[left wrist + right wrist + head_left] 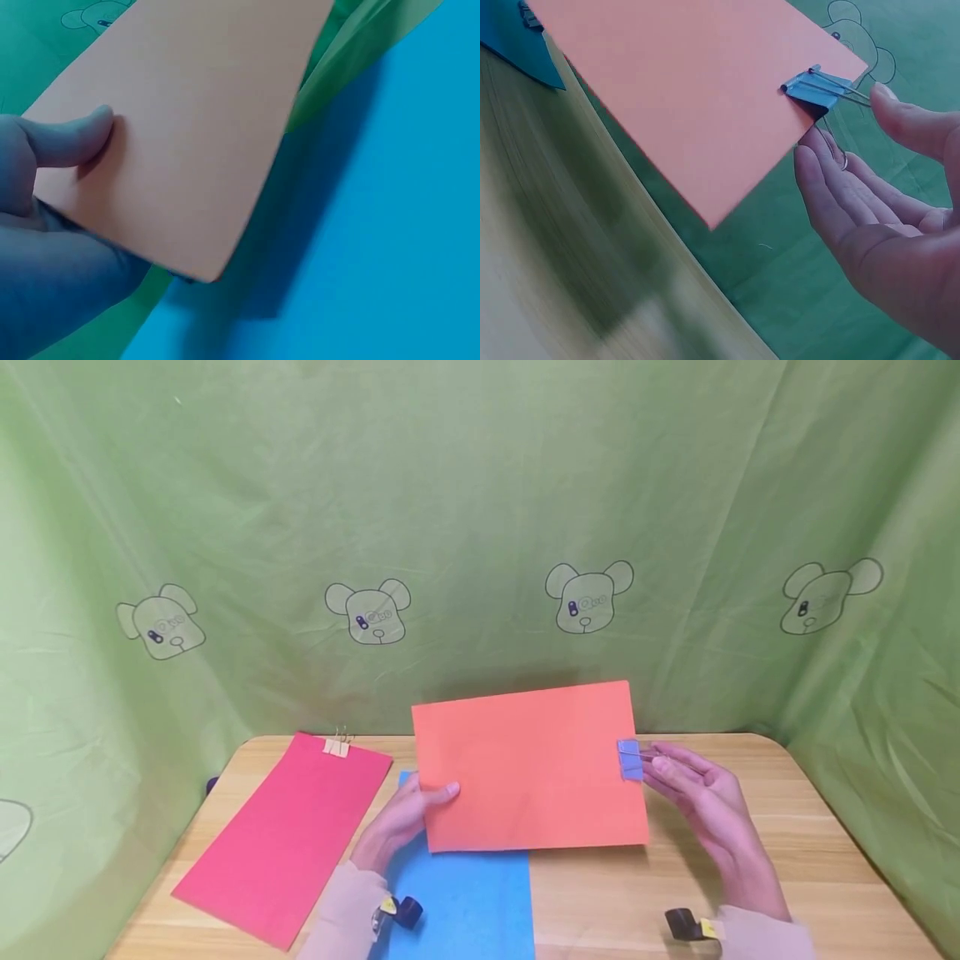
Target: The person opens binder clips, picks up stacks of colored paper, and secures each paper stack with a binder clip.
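Observation:
An orange sheet of paper or card is held up, tilted, above the table. My left hand grips its left edge, thumb on the front face and the other fingers hidden behind. On the right edge sits a blue binder clip, its wire handles sticking outward. My right hand has the clip between thumb and fingers. In the right wrist view the thumb touches the upper wire handle, and the fingers lie by the lower one.
Below the orange sheet, a blue sheet lies on the wooden table; a dark clip shows at its edge. A red sheet with a pale binder clip lies at left. Green curtain surrounds the table.

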Demonstrator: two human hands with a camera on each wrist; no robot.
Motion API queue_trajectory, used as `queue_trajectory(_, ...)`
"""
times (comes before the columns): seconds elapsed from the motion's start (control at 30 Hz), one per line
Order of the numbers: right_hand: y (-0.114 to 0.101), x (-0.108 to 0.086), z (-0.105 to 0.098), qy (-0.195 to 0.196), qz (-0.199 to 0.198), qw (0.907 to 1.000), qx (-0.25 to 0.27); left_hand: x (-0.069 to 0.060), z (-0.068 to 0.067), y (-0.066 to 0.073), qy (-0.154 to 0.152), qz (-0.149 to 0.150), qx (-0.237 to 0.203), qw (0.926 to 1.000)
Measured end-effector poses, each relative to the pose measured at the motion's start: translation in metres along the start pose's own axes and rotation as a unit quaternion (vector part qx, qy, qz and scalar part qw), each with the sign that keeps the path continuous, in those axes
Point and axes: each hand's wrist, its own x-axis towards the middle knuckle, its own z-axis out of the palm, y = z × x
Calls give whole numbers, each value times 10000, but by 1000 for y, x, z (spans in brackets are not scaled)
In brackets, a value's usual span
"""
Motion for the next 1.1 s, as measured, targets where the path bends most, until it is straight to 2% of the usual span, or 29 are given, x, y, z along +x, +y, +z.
queue_trajectory(0.3, -6, -3, -8, 71, -137, 9994, 321, 0, 2, 1, -556, 168, 49, 9983)
queue_trajectory(0.6, -14, -8, -19, 149, -25, 9998, 124, -1, 10, -2, -1347, 178, 62, 9907)
queue_trajectory(0.83, -17, -10, -23, 103, 105, 9998, -111, -5, 9, -1, -1332, 39, 198, 9909)
queue_trajectory(1.0, -18, -11, -24, 225, 185, 9993, -248, -4, 12, -2, -1617, -85, 475, 9857)
queue_trajectory(1.1, -19, -13, -25, 296, 277, 9985, -367, -2, 14, -3, -1867, -55, 681, 9800)
